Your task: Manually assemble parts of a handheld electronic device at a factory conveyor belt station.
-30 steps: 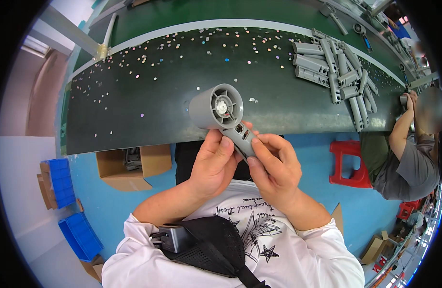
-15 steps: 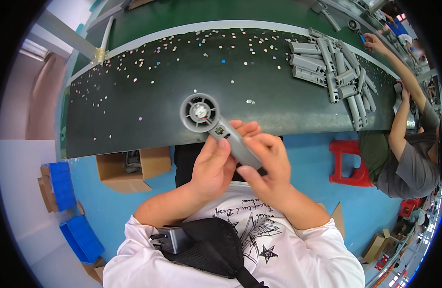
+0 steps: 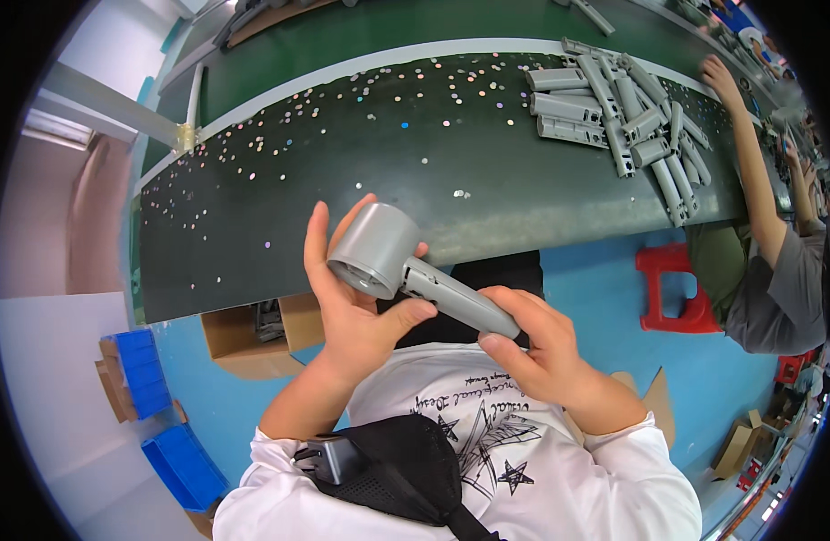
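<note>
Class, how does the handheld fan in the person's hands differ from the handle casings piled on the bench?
The handheld fan has a wide round head; the handle casings show none. The handheld fan is held by the left hand and right hand; the handle casings lie heaped on the dark benchtop. Both are grey.

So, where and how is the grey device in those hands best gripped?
Probably the middle of the handle, from the bench side: it is slim and straight, lying bare between the left fingers spread around the wide round head and the right fingers at its lower end.
</note>
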{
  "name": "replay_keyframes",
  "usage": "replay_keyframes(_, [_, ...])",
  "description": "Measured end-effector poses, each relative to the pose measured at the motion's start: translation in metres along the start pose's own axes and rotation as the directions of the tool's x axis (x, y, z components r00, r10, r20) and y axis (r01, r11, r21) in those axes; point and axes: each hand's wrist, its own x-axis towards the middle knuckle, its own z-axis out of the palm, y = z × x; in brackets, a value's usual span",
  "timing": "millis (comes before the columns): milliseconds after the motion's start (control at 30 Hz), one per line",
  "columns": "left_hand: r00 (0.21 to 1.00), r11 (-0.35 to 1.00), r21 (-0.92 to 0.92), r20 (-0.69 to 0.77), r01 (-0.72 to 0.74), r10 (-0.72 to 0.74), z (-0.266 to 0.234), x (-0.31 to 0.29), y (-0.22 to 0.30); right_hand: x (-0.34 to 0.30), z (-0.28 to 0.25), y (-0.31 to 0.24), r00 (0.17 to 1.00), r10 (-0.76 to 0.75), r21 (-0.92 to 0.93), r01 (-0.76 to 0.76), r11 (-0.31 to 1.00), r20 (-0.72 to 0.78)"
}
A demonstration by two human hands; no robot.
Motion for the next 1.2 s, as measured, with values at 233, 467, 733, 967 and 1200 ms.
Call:
replay_keyframes(233, [0.973, 0.978, 0.112, 0.169, -0.178, 0.158, -0.006, -0.003, -0.002, -0.003, 0.004, 0.0, 0.982, -0.167, -0.109, 0.157, 0.981, -0.086])
replay_keyframes(467, [0.931, 0.923, 0.177, 0.197, -0.342, 0.307, -0.003, -0.006, -0.014, -0.009, 0.012, -0.002, 0.984, -0.06, -0.079, 0.047, 0.996, -0.166])
replay_keyframes(733, [0.972, 0.973, 0.079, 0.109, -0.219, 0.21, -0.006, -0.005, -0.021, 0.0, 0.01, 0.002, 0.991, -0.047, -0.047, 0.041, 0.998, -0.123])
replay_keyframes(967, [0.986, 0.986, -0.03, 0.023, -0.167, 0.167, -0.007, 0.008, -0.015, 0.0, 0.008, 0.005, 0.994, -0.024, 0.303, 0.056, 0.951, -0.11])
replay_keyframes(1200, [0.899, 0.893, 0.14, 0.176, -0.427, 0.402, -0.019, 0.026, -0.016, 0.041, -0.006, -0.014, 0.988, -0.085, -0.26, 0.115, 0.959, 0.126])
